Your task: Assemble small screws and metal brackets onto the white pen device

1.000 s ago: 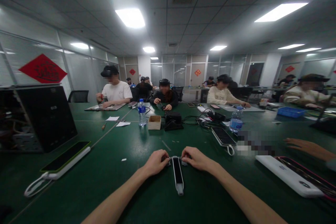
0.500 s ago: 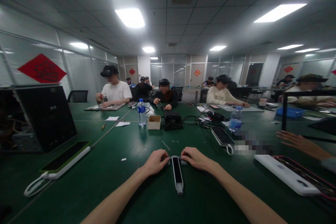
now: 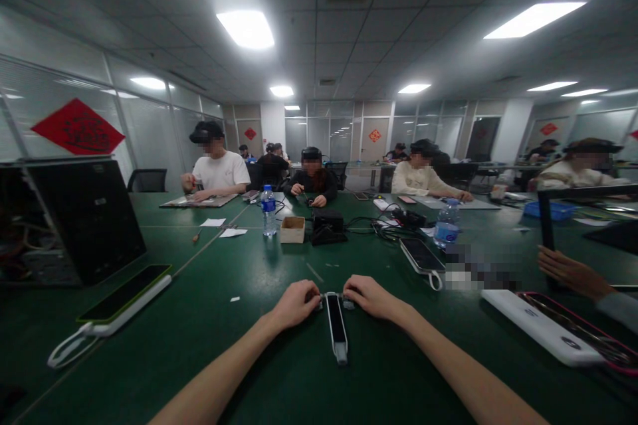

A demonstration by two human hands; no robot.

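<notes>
On the green table (image 3: 279, 385) in front of me lies a narrow device (image 3: 336, 327) with a black face, a pale rim and a grey tip at its near end. Its far end sits between my two hands. My left hand (image 3: 298, 302) is closed at the left of that end, thumb and fingers pinched on something small beside a greyish bit. At the right, my right hand (image 3: 369, 295) pinches in the same way, with a small grey translucent piece (image 3: 348, 303) under its fingertips. What exactly the fingers hold is too small to make out.
A phone with a white power bank (image 3: 132, 302) and a computer case (image 3: 90, 219) stand left. Ahead are a water bottle (image 3: 268, 211), a small box (image 3: 292, 230) and cables. At right lie a phone (image 3: 421, 255) and a white power bank (image 3: 541, 329); a co-worker's hand (image 3: 573, 272) holds a black frame (image 3: 547, 226).
My hands and the narrow device stay almost in place. At the right, the co-worker's hand has closed on the black frame, which has shifted slightly down and to the right.
</notes>
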